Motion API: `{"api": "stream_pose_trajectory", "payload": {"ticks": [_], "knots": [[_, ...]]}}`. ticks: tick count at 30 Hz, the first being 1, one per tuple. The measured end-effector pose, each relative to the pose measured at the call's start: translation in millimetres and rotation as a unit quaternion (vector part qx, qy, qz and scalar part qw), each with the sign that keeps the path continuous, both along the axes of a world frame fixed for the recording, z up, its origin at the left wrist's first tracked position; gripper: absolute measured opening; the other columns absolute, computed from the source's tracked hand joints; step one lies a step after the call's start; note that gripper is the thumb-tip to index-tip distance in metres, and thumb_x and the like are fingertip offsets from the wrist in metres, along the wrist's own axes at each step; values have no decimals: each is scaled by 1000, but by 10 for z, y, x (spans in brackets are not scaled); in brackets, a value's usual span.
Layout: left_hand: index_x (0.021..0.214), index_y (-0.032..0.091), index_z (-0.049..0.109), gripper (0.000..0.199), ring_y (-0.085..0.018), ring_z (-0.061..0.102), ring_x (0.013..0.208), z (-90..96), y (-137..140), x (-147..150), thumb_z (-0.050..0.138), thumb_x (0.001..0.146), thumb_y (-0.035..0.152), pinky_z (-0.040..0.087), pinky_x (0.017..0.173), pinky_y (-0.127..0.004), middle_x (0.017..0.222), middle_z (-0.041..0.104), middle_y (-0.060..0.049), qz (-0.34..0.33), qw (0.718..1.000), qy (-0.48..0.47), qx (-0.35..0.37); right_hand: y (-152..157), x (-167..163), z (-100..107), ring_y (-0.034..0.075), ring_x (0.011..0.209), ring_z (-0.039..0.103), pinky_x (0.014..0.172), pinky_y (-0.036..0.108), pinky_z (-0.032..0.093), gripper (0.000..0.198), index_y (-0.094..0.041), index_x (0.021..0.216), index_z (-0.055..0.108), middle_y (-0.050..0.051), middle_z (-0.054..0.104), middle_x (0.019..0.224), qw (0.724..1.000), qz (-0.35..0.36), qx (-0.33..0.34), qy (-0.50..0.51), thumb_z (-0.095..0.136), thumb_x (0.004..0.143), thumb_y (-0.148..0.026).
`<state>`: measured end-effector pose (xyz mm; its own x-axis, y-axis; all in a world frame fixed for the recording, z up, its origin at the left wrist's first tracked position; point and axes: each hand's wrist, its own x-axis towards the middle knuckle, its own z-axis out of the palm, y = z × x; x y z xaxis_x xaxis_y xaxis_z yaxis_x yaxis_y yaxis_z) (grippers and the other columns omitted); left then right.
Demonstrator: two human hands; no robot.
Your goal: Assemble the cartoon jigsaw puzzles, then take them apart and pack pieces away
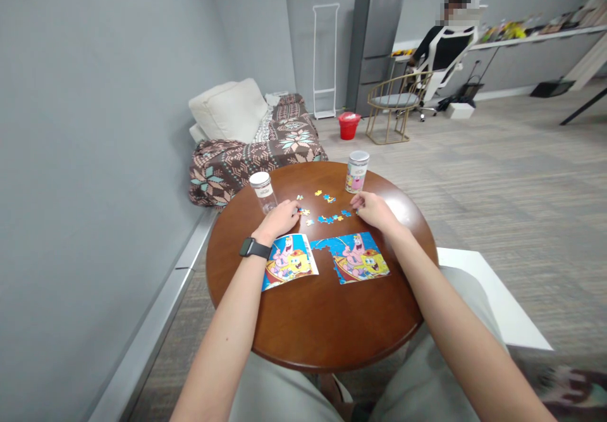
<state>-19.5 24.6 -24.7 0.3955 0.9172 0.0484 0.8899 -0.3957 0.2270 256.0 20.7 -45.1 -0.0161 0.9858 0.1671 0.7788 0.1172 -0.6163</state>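
Note:
My left hand, with a dark watch on the wrist, reaches over the table with its fingers stretched out at a small cluster of loose puzzle pieces. On the other side, my right hand hovers low with loosely bent, slightly parted fingers, close to a piece at the right end of a row of blue pieces. Nearer me lies a partly assembled cartoon jigsaw puzzle, its upper left and left edge jagged. Left of it a printed reference picture is partly under my left wrist.
A clear jar with a metal lid stands left on the round wooden table; a printed can stands at the back right. Beyond are a covered sofa, a red bin, a gold-framed chair and a seated person.

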Motion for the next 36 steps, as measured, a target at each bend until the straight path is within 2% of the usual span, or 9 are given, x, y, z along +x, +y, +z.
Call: {"api": "stream_pose_trajectory", "payload": {"ticks": [3,5,10,15,19,23,27,31,36], "knots": [[115,15,63,29,-23,64,105,-11,4,-3,45,94,25,46,99,-34,113,66,-12,-9,1000,-7,-2,-12,-37,27,18,79,66,75,28,48,15,-18,88,69,6,74,89,1000,12,-22,-7,60,76,-13],[114,15,62,28,-23,63,107,-20,9,-9,46,94,27,46,99,-34,115,65,-12,-11,1000,-12,-3,-17,-55,28,18,78,66,75,28,49,15,-18,89,70,6,73,88,999,21,-23,-8,60,77,-15],[114,15,61,27,-24,63,109,-24,9,-21,48,94,29,46,99,-35,118,66,-13,3,1000,-16,-5,-16,-11,31,17,81,67,76,26,50,36,-16,88,71,6,74,89,1000,15,8,2,51,65,2],[113,15,59,24,-24,63,109,-19,-4,-7,49,94,27,48,96,-35,119,66,-13,13,1000,-16,-5,-23,37,95,14,76,66,75,22,50,40,-15,88,73,5,73,84,999,18,-33,3,48,63,5],[111,15,59,22,-25,64,109,-15,-12,2,50,93,26,48,94,-35,118,67,-14,13,1000,-17,-4,-25,26,99,15,82,66,77,22,50,38,-14,96,75,8,72,96,999,19,-33,-39,56,66,-1],[111,16,58,22,-25,65,106,-3,-24,4,50,94,27,49,91,-35,117,68,-13,18,1000,-16,-10,-5,28,65,17,84,66,81,24,50,30,-15,94,76,11,70,105,997,15,-19,-71,62,69,-7],[113,16,58,24,-26,66,105,-1,-25,2,49,94,27,49,91,-35,116,69,-13,16,1000,-13,-17,18,46,50,17,81,67,78,25,51,26,-16,93,75,8,73,95,998,5,-34,-55,63,71,-8],[115,17,57,25,-25,66,104,-8,-16,-5,49,94,28,49,90,-34,115,70,-13,14,1000,-16,-20,26,53,49,15,70,66,69,25,50,20,-15,92,73,7,73,89,998,-6,-56,-28,67,72,-15],[117,16,56,27,-25,66,104,-7,-16,-15,48,94,29,48,90,-34,116,69,-14,13,1000,-14,-20,7,35,55,15,63,64,65,26,48,16,-16,89,72,3,69,71,998,-4,-64,-14,67,75,-21]]}}
